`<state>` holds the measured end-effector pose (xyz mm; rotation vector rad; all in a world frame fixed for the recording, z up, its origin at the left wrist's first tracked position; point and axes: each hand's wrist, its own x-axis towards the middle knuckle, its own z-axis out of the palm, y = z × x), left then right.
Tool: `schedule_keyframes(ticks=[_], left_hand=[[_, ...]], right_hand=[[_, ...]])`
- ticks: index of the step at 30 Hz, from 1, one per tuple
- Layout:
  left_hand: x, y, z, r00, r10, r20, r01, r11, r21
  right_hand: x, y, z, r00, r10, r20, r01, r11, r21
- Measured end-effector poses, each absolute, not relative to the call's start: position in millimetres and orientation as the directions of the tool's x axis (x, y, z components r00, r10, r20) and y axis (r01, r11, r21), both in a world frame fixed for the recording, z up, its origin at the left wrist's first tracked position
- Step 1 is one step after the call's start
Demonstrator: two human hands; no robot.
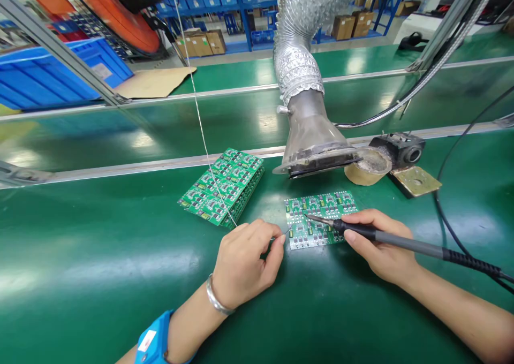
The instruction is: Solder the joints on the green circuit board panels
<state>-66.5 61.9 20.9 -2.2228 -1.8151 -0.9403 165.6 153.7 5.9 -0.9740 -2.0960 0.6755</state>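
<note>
A green circuit board panel (320,239) lies flat on the green bench, covered in small parts. My right hand (381,243) grips a soldering iron (409,249), its metal tip over the panel's upper left part; contact with the board is hard to make out. Just left of the panel, my left hand (251,259) pinches a strand of solder wire (204,139) between thumb and forefinger. The short free end points toward the panel's left edge, while the rest runs upward from behind the hand. Beyond my left hand sits a stack of similar circuit boards (227,184).
A fume extractor hood (313,123) on a silver duct hangs just behind the panel. Right of it are a round tan tub (367,168), a black soldering iron stand (401,149) and a yellowish sponge (417,181). The iron's black cable (447,222) trails at right.
</note>
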Motion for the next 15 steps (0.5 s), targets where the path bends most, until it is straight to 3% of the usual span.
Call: schedule_keyframes(ticks=[15], left_hand=[[-70,63,24,0.025,0.840,0.542,0.939,-0.206,0.276]], right_hand=[[137,134,21,-0.468,0.825,0.318,0.459,0.534,-0.710]])
